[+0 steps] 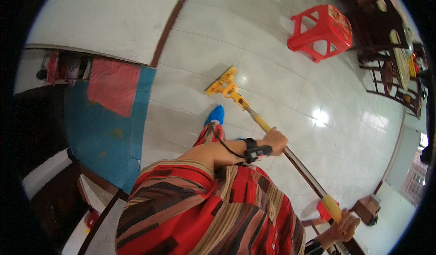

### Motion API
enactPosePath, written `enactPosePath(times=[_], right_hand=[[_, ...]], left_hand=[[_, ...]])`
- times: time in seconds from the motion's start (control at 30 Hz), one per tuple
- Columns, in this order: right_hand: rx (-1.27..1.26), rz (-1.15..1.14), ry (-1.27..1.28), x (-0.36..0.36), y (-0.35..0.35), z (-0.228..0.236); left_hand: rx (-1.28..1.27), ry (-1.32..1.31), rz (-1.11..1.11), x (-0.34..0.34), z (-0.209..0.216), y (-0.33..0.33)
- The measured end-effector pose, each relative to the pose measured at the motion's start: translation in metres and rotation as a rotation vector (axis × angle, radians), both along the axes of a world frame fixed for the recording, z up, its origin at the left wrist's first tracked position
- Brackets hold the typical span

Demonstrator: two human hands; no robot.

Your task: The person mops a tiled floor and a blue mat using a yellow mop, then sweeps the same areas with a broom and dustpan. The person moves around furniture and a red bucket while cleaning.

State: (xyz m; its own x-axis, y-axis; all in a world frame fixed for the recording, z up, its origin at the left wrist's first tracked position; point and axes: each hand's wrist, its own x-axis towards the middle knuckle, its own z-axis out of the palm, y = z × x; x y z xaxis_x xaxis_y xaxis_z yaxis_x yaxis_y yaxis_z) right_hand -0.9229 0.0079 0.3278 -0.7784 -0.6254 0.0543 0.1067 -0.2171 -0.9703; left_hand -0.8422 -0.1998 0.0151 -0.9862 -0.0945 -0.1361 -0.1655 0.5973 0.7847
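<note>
A sponge mop (226, 83) with a yellow head rests on the pale tiled floor, its metal pole slanting down to the lower right. Partway along that pole, my left hand (276, 140) is wrapped round it, just below a yellow grip section. At the upper end, my right hand (346, 227) is closed round the yellow handle. A black device is strapped to my left wrist, with a cable running from it. The blue shoe cover (216, 115) on my foot is close to the mop head.
A red plastic stool (321, 33) stands at the far right, beside dark wooden chairs (388, 50). To the left are a blue panel (100, 128) with a pink cloth (113, 86) and a white wall (109, 19) with a brown edge. A brown box (366, 208) sits at the lower right.
</note>
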Motion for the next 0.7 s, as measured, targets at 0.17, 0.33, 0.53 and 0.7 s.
enactPosePath(times=[0.17, 0.33, 0.53, 0.7], right_hand=[[0.001, 0.149, -0.081, 0.001, -0.136, -0.077], [0.078, 0.586, -0.094, 0.021, -0.274, -0.106], [-0.005, 0.644, -0.099, 0.016, -0.341, -0.085], [-0.019, 0.653, -0.145, -0.004, -0.354, -0.098]], left_hand=[[-0.136, 0.023, 0.363, 0.085, -0.046, -0.141], [-0.169, -0.094, 0.625, 0.150, -0.061, -0.245], [-0.106, -0.218, 0.678, 0.145, -0.048, -0.281], [-0.110, -0.299, 0.677, 0.132, -0.050, -0.291]])
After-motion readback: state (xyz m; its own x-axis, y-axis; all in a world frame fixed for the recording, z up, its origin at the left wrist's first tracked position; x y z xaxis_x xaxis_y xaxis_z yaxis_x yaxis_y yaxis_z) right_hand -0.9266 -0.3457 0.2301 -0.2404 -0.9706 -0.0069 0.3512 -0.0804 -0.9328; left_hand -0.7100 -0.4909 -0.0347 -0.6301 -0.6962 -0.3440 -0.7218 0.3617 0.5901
